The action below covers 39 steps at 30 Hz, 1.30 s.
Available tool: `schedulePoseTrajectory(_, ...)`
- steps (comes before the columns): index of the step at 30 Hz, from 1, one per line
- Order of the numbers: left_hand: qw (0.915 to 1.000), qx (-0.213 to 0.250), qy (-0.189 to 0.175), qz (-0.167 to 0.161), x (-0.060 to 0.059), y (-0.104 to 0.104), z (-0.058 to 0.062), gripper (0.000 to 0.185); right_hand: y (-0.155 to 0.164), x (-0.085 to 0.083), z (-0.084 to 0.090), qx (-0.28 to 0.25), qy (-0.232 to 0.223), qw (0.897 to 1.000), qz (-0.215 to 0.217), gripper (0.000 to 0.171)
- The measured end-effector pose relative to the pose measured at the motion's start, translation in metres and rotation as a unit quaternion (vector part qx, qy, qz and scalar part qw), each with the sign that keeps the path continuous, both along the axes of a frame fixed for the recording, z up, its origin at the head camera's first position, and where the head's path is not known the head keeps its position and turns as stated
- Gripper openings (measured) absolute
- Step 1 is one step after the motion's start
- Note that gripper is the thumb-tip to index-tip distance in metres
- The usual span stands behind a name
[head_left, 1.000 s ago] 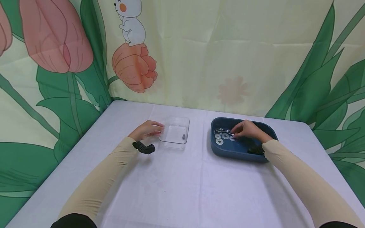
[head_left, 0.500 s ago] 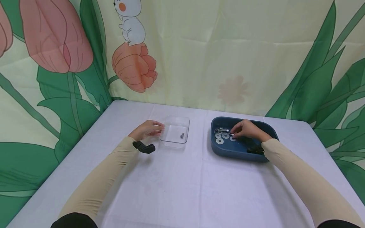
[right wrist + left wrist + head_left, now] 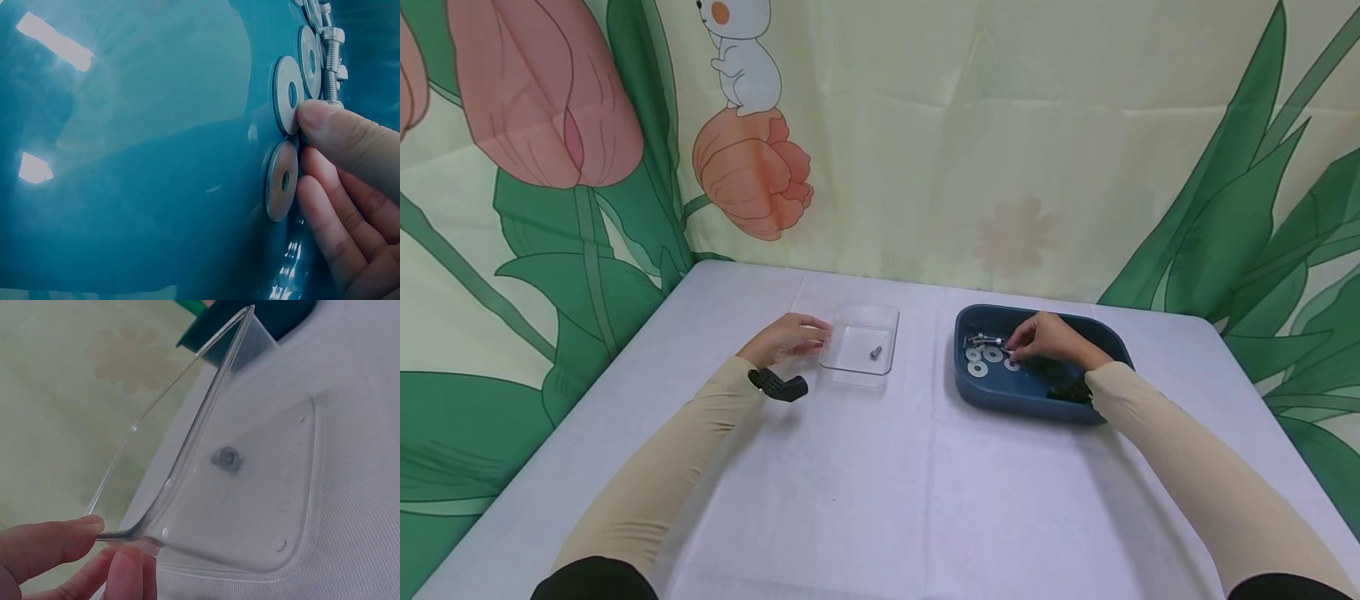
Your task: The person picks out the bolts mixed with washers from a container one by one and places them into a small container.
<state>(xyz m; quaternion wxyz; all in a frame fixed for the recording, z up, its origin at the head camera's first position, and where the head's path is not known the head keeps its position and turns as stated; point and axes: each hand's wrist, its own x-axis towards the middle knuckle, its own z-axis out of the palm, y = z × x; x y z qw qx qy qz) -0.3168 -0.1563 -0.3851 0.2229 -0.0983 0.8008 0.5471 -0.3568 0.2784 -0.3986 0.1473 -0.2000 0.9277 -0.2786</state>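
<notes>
Little has moved in the last second: both hands stay where they were, and the whole scene only sits slightly higher in the head view.

The left hand [image 3: 786,337] rests on the table [image 3: 880,483] at the left edge of the clear box [image 3: 859,350]. In the left wrist view its thumb and a fingertip [image 3: 47,547] pinch the near corner of the box rim, so the grip is closed on the box. A single small bolt [image 3: 226,458] lies on the box floor, also visible from the head camera as a grey speck [image 3: 874,353].

The right hand [image 3: 1051,340] is inside the blue tray [image 3: 1000,398], well apart from the box, on the right side of the table. Its fingers are bent down onto the hardware there. In the right wrist view the fingertips [image 3: 325,119] touch the edges of two flat washers [image 3: 284,137], with more washers and a long bolt [image 3: 331,62] just beyond. Whether the fingers actually grasp a washer or only press on it, I cannot tell.

A flowered cloth [image 3: 1000,125] hangs behind the table.
</notes>
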Motion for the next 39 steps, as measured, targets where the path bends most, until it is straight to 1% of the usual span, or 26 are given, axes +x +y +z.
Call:
schedulePoseTrajectory(7,0.9999,-0.003,0.007,-0.007,0.0,-0.001,0.001,0.041,-0.004,0.0,0.004,0.006,-0.007,1.0,-0.004,0.013)
schedulePoseTrajectory(13,1.0,0.0,0.005,0.0,0.0,-0.001,0.0,0.041,-0.009,-0.001,0.007,0.021,-0.011,1.0,-0.002,0.012)
schedulePoseTrajectory(18,1.0,-0.001,0.005,-0.002,-0.002,-0.002,-0.001,0.041,-0.014,-0.001,0.008,0.037,-0.007,0.999,0.001,0.01)
schedulePoseTrajectory(23,1.0,-0.004,0.005,-0.001,-0.003,-0.003,-0.001,0.041,-0.014,-0.002,0.008,0.043,0.0,0.999,0.004,0.009)
schedulePoseTrajectory(28,0.9999,-0.011,0.0,-0.001,-0.003,-0.002,-0.001,0.042,-0.008,0.0,0.005,0.03,-0.002,1.0,0.001,0.013)
schedulePoseTrajectory(34,1.0,-0.007,0.002,-0.004,-0.001,-0.001,-0.001,0.042,-0.002,0.001,0.001,0.0,-0.016,1.0,-0.01,0.018)
schedulePoseTrajectory(39,1.0,0.001,0.002,-0.004,-0.001,-0.001,-0.001,0.043,0.0,0.0,0.002,-0.018,-0.021,1.0,-0.009,0.022)
